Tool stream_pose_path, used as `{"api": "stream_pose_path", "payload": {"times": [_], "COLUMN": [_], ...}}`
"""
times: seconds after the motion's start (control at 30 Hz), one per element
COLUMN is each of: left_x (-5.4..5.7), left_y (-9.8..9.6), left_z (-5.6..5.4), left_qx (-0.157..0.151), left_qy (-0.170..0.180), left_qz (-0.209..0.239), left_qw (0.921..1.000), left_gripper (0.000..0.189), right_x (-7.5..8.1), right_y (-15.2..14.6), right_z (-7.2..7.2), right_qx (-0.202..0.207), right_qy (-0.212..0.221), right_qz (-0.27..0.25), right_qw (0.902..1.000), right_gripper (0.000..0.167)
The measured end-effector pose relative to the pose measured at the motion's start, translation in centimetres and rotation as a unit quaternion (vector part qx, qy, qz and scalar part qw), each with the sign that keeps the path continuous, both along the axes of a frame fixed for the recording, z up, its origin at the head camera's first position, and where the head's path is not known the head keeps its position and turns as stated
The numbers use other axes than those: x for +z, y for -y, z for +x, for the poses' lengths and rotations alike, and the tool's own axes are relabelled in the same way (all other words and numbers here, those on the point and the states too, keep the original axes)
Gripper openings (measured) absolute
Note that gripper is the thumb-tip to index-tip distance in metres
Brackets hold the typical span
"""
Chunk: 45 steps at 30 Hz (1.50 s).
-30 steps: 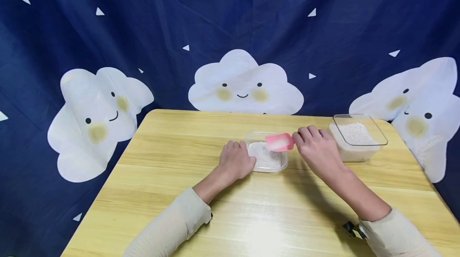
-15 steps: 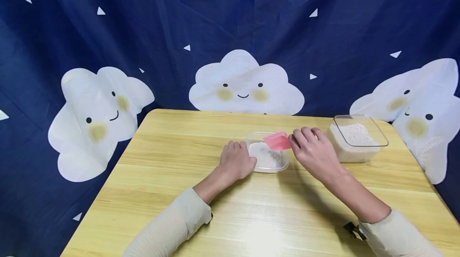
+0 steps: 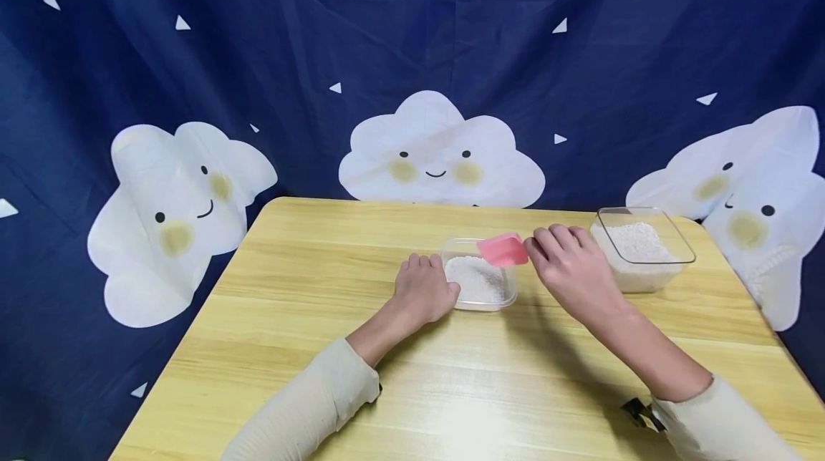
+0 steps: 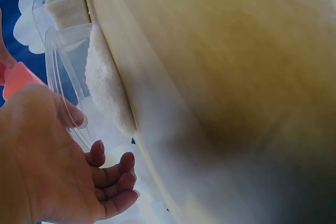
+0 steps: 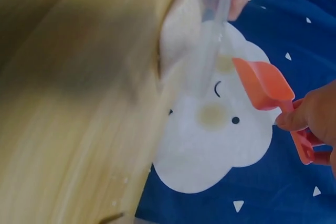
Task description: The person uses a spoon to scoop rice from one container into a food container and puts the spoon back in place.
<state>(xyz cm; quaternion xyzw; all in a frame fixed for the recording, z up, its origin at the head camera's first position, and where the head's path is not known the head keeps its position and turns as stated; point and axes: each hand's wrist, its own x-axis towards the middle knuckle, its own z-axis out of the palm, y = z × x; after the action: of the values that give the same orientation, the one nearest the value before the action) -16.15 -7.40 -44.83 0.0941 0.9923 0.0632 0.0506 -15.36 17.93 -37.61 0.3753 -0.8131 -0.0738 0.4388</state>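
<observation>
A small clear plastic container (image 3: 480,300) of white rice-like grains (image 3: 475,278) stands on the table. At its left side, my left hand (image 3: 425,288) holds it; the thumb lies along the container wall in the left wrist view, the other fingers bent. My right hand (image 3: 570,268) grips the handle of a pink scoop (image 3: 503,250). The scoop hovers over the container's far right edge, tilted, with no grains visible inside it. In the right wrist view the scoop (image 5: 265,85) appears orange-pink, with thumb and fingers around its handle.
A larger clear container (image 3: 638,278), also holding white grains, stands at the table's back right, just beyond my right hand. The wooden table (image 3: 309,253) ends against a dark blue curtain (image 3: 290,53) printed with white clouds.
The scoop held grains a second ago and now shows none; it tipped over the small container. My right hand dipped slightly left, then back right. The left hand stayed put.
</observation>
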Motion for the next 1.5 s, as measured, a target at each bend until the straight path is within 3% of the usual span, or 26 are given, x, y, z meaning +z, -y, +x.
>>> {"api": "stream_pose_path", "payload": {"times": [0.57,0.87,1.13,1.5], "left_x": [-0.1,0.0,0.0,0.0], "left_y": [-0.1,0.0,0.0,0.0], "left_z": [0.0,0.1,0.1,0.1], "left_qx": [0.001,-0.002,0.000,-0.002], "left_qy": [0.006,0.008,0.009,0.013], "left_qz": [-0.001,-0.004,-0.001,-0.003], "left_qw": [1.0000,1.0000,1.0000,0.9999], "left_gripper": [0.041,0.040,0.040,0.039], "right_x": [1.9,2.9,3.5,3.5], "right_y": [-3.3,-5.8,-7.8,-10.8], "right_z": [-0.2,-0.2,-0.2,-0.6], "right_qx": [-0.017,-0.032,-0.051,-0.083], "right_qy": [0.028,0.079,0.108,0.122], "right_qz": [-0.099,-0.130,-0.145,-0.166], "right_qw": [0.9945,0.9879,0.9822,0.9750], "right_gripper": [0.026,0.006,0.020,0.019]}}
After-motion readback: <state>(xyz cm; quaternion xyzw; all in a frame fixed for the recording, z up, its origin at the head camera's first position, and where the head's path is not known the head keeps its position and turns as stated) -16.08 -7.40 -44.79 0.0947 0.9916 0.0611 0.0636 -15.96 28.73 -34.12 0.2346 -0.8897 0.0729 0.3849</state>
